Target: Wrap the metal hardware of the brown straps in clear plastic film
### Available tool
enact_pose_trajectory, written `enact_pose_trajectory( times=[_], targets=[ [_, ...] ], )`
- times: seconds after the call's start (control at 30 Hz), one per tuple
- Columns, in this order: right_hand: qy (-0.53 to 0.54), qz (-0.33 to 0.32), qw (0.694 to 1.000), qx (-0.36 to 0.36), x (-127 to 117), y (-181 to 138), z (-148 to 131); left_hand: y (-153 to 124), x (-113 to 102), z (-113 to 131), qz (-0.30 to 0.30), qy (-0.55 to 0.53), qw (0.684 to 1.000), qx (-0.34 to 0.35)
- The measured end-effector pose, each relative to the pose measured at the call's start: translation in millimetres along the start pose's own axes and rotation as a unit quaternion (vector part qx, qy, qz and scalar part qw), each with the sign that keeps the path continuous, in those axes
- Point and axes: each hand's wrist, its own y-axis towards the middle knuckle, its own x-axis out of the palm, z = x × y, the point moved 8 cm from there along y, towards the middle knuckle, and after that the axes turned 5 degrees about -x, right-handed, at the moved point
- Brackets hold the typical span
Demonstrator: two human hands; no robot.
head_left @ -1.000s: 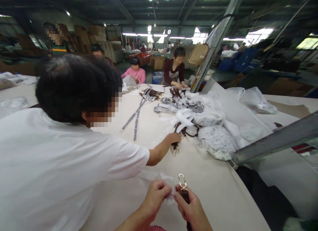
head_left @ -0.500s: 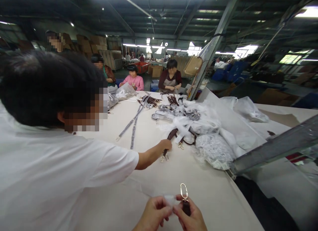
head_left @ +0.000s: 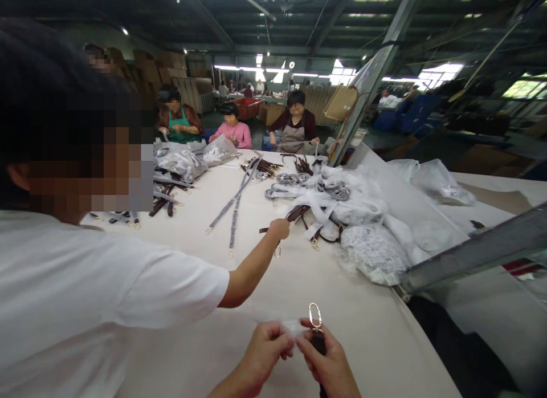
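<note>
Your right hand (head_left: 328,355): holds the brown strap (head_left: 318,342).
Your left hand (head_left: 268,348): pinches pale film (head_left: 293,327) left of the strap.

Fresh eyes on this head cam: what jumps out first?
A co-worker in a white shirt fills the left side, one arm stretched over the table to brown straps near the middle. At bottom centre, the wearer's right hand holds a dark strap with a shiny clasp at its end; the left hand pinches thin white wrap beside it. Right of centre sits a bulging plastic bag.
</note>
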Motion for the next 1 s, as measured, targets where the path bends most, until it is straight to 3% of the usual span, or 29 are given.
enact_pose_trajectory(
  times=[0.33,0.6,0.83,0.9,1.0],
  targets=[
    [0.009,-0.023,1.000,0.006,9,-3,-9,4,2,-8,-0.005,-0.014,1.000,-0.013],
    [-0.027,-0.007,0.999,-0.021,-3,8,-13,1,5,-14,-0.040,-0.058,0.996,-0.048],
    [-0.050,-0.077,0.996,0.005,6,4,-2,6,-5,-16,-0.012,-0.089,0.994,-0.057],
    [-0.081,-0.094,0.991,-0.039,5,3,-5,6,-6,-17,-0.011,-0.105,0.992,-0.068],
    [-0.154,-0.089,0.969,-0.171,3,5,-18,4,-2,-15,-0.024,-0.123,0.989,-0.083]
  ],
)
